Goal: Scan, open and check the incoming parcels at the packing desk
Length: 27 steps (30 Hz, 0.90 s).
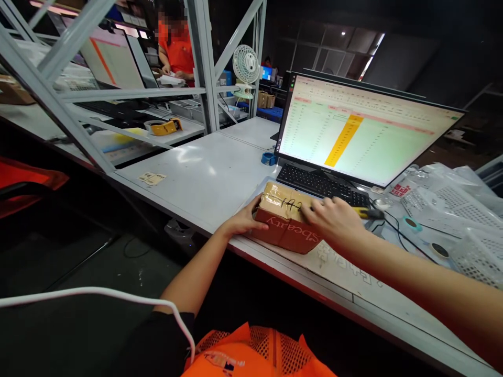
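A taped cardboard box (285,233) rests near the table's front edge, its red side printed with white lettering and its tan top marked by hand in black. My left hand (248,219) grips its left end, thumb against the red side. Over the right part of the top lies my right hand (328,217), fingers curled around a yellow and black utility knife (369,213). The knife's handle sticks out to the right of the hand; its blade is hidden by my fingers.
Behind the box stand a black keyboard (302,179) and a large monitor (357,131). White plastic baskets (451,209) and cables are on the right. A blue tape roll (269,158) sits by the monitor. A metal frame (204,68) separates the neighbouring desk, where a person in orange (181,55) stands.
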Each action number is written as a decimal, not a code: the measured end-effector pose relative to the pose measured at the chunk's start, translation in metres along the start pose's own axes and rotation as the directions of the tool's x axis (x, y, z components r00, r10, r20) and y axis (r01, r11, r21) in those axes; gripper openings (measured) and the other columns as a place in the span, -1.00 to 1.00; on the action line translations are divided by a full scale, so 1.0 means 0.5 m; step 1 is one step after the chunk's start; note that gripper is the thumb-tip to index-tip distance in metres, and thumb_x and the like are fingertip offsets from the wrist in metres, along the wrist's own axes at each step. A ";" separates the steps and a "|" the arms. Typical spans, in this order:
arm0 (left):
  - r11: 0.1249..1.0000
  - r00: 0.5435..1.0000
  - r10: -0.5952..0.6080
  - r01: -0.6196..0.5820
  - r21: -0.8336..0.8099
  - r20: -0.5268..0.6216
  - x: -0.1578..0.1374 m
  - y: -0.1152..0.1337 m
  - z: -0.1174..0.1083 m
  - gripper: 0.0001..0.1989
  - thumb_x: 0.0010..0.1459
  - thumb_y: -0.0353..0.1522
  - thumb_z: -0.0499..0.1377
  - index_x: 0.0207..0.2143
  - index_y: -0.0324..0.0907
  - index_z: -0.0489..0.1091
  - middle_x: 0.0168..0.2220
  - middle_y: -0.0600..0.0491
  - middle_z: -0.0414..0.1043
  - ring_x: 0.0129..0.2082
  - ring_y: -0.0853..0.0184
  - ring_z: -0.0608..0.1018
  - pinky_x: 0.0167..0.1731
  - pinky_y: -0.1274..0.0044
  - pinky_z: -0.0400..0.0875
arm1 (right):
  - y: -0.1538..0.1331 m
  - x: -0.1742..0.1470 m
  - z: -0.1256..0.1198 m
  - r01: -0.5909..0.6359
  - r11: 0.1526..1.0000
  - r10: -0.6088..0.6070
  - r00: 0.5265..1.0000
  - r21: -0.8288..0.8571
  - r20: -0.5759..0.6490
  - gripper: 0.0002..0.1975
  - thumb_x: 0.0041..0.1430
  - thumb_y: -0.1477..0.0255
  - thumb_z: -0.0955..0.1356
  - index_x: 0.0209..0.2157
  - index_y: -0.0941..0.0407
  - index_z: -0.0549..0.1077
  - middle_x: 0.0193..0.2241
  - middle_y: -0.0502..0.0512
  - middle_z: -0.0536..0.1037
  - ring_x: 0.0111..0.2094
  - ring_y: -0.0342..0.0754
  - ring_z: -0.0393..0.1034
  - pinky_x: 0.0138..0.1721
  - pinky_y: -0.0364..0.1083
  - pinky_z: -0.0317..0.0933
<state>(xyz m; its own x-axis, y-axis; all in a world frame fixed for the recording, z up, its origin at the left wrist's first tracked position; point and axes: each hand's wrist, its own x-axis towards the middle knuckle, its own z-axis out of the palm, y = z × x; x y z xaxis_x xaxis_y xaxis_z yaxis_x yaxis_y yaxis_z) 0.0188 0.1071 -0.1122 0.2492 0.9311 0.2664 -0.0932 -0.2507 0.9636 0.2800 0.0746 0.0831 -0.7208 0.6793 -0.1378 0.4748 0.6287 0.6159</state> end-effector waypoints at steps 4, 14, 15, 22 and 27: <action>0.998 0.998 -0.038 0.035 0.056 0.050 -0.002 0.013 -0.012 0.34 -0.18 -0.04 0.63 0.53 -0.09 0.01 0.44 -0.23 0.21 0.46 -0.21 0.23 0.47 0.09 0.12 | 0.082 -0.121 0.131 -0.152 0.988 0.152 0.988 0.018 -0.039 -0.48 0.22 0.69 0.30 0.16 0.09 0.53 -0.20 0.26 0.64 -0.30 0.14 0.53 -0.38 0.01 0.13; 0.274 0.836 0.534 -0.312 0.910 0.125 -0.075 0.209 0.174 -0.45 0.43 -0.17 0.26 0.34 -0.18 0.31 0.26 -0.15 0.43 0.27 0.00 0.41 0.32 0.17 0.22 | 0.049 -0.189 0.471 -0.378 0.725 0.426 0.903 0.577 0.056 -0.47 0.38 0.44 0.27 0.33 0.23 0.40 0.07 0.41 0.58 0.03 0.27 0.57 -0.03 0.15 0.49; 0.224 0.829 0.540 -0.306 0.925 0.143 -0.069 0.201 0.196 -0.50 0.45 -0.18 0.24 0.30 -0.22 0.34 0.23 -0.16 0.46 0.25 -0.01 0.42 0.30 0.17 0.21 | 0.043 -0.184 0.483 -0.371 0.704 0.421 0.905 0.605 0.065 -0.49 0.37 0.43 0.28 0.30 0.26 0.42 0.06 0.44 0.58 0.04 0.28 0.57 0.04 0.18 0.48; 0.205 0.720 0.692 -0.251 0.946 0.041 -0.022 0.122 0.223 -0.83 0.49 -0.27 0.19 -0.06 -0.16 0.52 -0.08 -0.01 0.64 -0.07 0.14 0.54 0.08 0.25 0.20 | 0.091 -0.126 0.327 -0.108 0.555 0.534 0.807 0.825 -0.253 -0.54 0.47 0.23 0.28 0.24 0.15 0.48 0.04 0.32 0.61 0.01 0.19 0.56 0.07 0.18 0.46; 0.201 0.719 0.694 -0.234 0.951 0.030 -0.030 0.134 0.219 -0.81 0.49 -0.26 0.17 -0.18 -0.14 0.51 -0.25 0.04 0.62 -0.20 0.18 0.53 0.01 0.26 0.20 | 0.063 0.000 0.138 0.053 0.630 0.314 0.895 0.775 -0.316 -0.58 0.41 0.20 0.40 0.18 0.10 0.52 0.11 0.25 0.54 0.08 0.14 0.48 0.14 0.09 0.37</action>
<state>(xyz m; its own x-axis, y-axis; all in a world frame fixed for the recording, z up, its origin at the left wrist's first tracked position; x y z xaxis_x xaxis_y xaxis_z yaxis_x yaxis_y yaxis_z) 0.1146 0.0472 -0.0492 0.1437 0.4875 0.8612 0.8396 -0.5207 0.1547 0.3296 0.1202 0.0490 -0.6559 0.6859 0.3153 0.6524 0.7252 -0.2202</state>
